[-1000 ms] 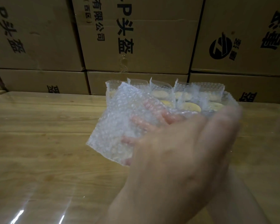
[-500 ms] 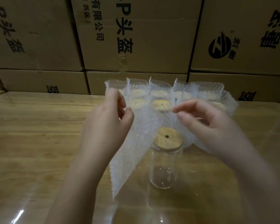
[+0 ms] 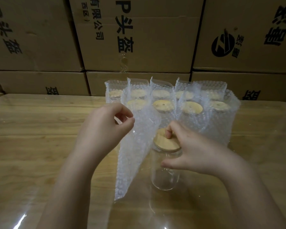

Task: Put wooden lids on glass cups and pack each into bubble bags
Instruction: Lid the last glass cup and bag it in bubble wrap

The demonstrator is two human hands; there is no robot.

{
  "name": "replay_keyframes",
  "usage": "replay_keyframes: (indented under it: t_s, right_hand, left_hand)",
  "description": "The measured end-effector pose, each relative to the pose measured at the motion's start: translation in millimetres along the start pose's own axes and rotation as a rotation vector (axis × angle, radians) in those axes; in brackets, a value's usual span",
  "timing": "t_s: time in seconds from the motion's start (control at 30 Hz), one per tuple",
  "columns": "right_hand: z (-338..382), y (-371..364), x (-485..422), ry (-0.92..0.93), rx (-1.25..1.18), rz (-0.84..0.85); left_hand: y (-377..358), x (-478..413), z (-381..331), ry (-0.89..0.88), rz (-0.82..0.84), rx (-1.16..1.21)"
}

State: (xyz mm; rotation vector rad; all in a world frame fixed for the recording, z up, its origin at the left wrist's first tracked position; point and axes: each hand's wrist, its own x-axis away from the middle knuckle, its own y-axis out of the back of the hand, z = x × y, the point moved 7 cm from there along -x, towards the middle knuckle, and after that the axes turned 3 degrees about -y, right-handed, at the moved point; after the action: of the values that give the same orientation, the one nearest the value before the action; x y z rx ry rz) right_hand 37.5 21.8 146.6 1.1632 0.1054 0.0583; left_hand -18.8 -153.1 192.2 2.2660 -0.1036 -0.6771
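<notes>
A clear glass cup (image 3: 163, 176) stands upright on the table, capped by a round wooden lid (image 3: 166, 142). My right hand (image 3: 193, 149) grips the cup's top: fingertips curl over the lid, the thumb presses the glass below the rim. Just left of the cup, my left hand (image 3: 104, 129) pinches the top edge of an empty bubble bag (image 3: 134, 156), which hangs down to the table. Behind them stand several packed cups in bubble bags (image 3: 168, 103), their wooden lids showing.
The wooden table (image 3: 40, 146) has a glossy transparent cover. Stacked cardboard boxes (image 3: 139, 35) with black print form a wall right behind the packed cups. A box corner shows at the far left edge.
My right hand came down from mid-air onto the lidded cup and took hold of its top. The left hand kept its pinch on the hanging bubble bag, almost in place.
</notes>
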Motion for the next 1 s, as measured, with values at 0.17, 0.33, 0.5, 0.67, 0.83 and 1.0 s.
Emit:
replay_keyframes:
  t_s: [0.17, 0.33, 0.5, 0.67, 0.83, 1.0]
  right_hand:
    - [-10.0, 35.1, 14.5, 0.003, -0.149, -0.151]
    - [-24.9, 92.4, 47.5, -0.001, -0.362, -0.727]
    - [-21.9, 107.0, 64.2, 0.134, -0.642, -1.126]
    - [-23.3, 90.5, 46.5, 0.121, -1.061, -0.901]
    - [-19.1, 78.9, 35.7, -0.013, -0.893, -0.807]
    - [-13.4, 72.5, 29.4, 0.030, -0.806, -0.671]
  left_hand:
    - [-3.7, 0.0, -0.4, -0.005, -0.003, -0.020]
    - [-10.2, 2.1, -5.1, 0.006, -0.009, 0.035]
    - [-13.3, 3.0, -8.1, 0.003, 0.000, 0.032]
    - [-14.9, 2.9, -11.3, -0.010, 0.014, 0.078]
    - [-3.3, 1.5, -5.0, 0.015, -0.074, 0.175]
    - [-1.6, -0.3, -3.2, 0.000, -0.111, 0.245]
